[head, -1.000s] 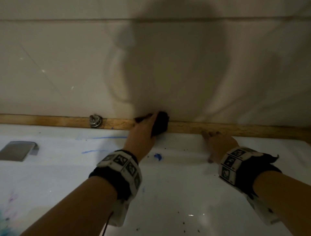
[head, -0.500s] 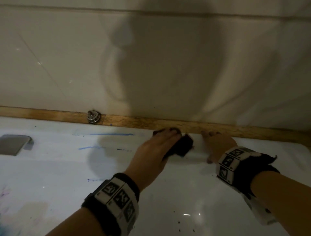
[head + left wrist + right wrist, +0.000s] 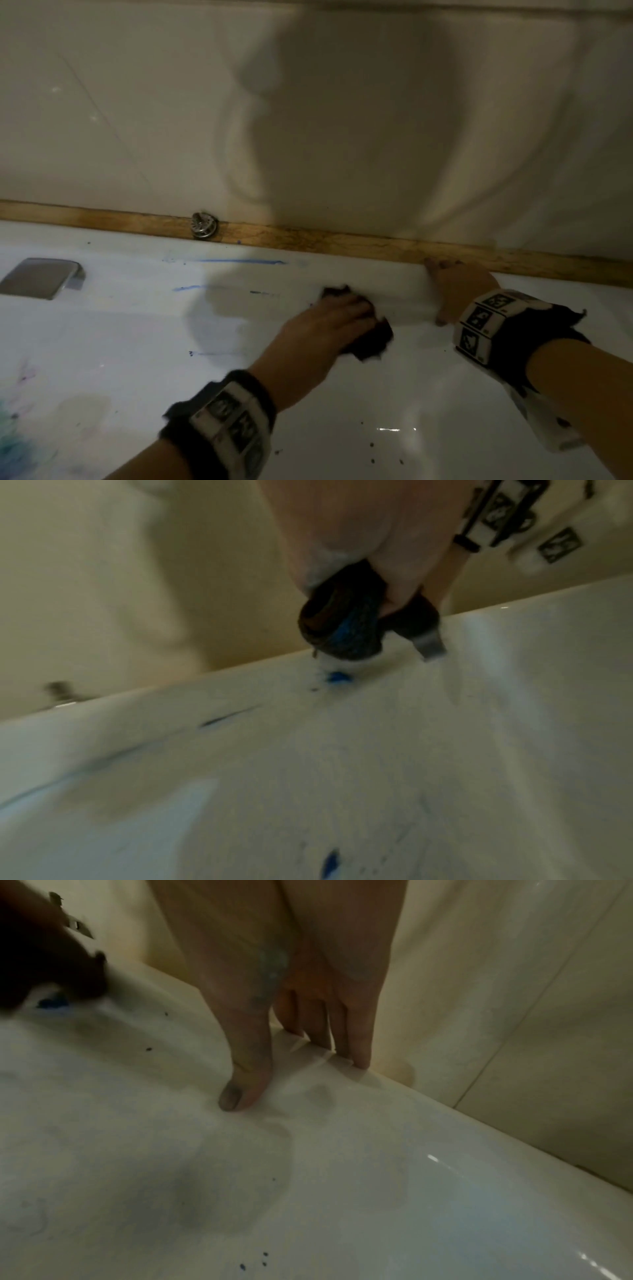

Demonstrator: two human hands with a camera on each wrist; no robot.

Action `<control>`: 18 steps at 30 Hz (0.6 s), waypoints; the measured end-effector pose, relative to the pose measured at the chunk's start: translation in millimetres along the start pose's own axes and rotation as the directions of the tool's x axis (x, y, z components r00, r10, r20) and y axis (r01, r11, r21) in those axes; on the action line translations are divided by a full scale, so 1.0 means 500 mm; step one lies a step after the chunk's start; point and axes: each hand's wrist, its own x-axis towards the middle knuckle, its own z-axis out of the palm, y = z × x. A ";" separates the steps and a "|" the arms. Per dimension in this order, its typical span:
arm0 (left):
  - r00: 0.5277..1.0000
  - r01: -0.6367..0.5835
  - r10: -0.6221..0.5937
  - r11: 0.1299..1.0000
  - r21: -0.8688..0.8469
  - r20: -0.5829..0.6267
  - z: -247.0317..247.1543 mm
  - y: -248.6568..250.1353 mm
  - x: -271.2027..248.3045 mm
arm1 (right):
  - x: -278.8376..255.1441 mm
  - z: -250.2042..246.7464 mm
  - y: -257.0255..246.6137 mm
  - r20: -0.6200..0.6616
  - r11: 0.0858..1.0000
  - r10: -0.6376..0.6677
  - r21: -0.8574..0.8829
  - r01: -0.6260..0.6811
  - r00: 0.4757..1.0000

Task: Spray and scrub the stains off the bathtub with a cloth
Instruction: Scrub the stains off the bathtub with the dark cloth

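White and shiny, the bathtub (image 3: 342, 394) fills the lower part of the head view, with a wooden strip (image 3: 342, 240) along its far edge and pale wall tiles (image 3: 137, 120) above that. The left hand (image 3: 322, 329) lies on top of a dark cloth (image 3: 373, 339) on the tub wall just under the rim. In the left wrist view its grip is curled round the bunched cloth (image 3: 339, 626), which has blue smeared on it and touches the tub. A blue blob (image 3: 337, 677) sits on the tub right below the cloth.

The right hand (image 3: 459, 291) rests on the tub rim to the right, near the cloth but apart from it. Its grip is loose and holds nothing: the fingers (image 3: 356, 1042) lie straight on the rim and the thumb (image 3: 243, 1085) presses lower down on the tub.

More blue lines (image 3: 239, 262) mark the rim to the left. A round metal drain plug (image 3: 204, 225) sits on the wooden strip, and a flat metal plate (image 3: 41, 277) sits on the tub at far left. Small dark specks (image 3: 371, 445) dot the tub near the arms.
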 end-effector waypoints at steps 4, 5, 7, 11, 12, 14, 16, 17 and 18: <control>0.895 0.299 -0.268 0.954 0.034 -0.358 -0.101 -0.116 -0.010 | -0.001 -0.004 -0.008 0.005 1.000 0.030 -0.005 -0.030 1.000; 0.863 0.402 -0.363 0.915 0.042 -0.352 -0.117 -0.145 0.001 | -0.003 -0.005 -0.010 0.005 0.999 0.035 -0.008 -0.035 0.999; 0.803 0.575 -0.553 0.817 0.043 -0.223 -0.124 -0.182 0.017 | -0.005 -0.007 -0.013 -0.007 0.999 0.040 -0.020 -0.040 0.999; 0.853 0.521 -0.516 0.850 0.076 -0.077 -0.093 -0.175 0.040 | -0.006 -0.010 -0.014 -0.006 0.997 0.040 -0.058 -0.040 0.999; 0.883 0.470 -0.468 0.879 0.084 -0.046 -0.086 -0.163 0.044 | -0.006 -0.010 -0.016 -0.005 0.997 0.042 -0.070 -0.042 0.999; 0.921 0.382 -0.388 0.918 0.103 0.043 -0.080 -0.132 0.045 | -0.010 -0.013 -0.021 0.003 0.996 0.053 -0.071 -0.053 0.999; 0.930 0.327 -0.341 0.938 0.111 0.138 -0.077 -0.107 0.031 | -0.015 -0.015 -0.022 0.007 0.995 0.080 -0.058 -0.080 0.997; 0.930 0.302 -0.317 0.947 0.106 0.183 -0.074 -0.099 0.024 | -0.018 -0.016 -0.023 0.007 0.995 0.094 -0.045 -0.093 0.996; 0.931 0.278 -0.294 0.955 0.100 0.218 -0.073 -0.096 0.018 | -0.020 -0.017 -0.029 0.007 0.994 0.109 -0.030 -0.109 0.994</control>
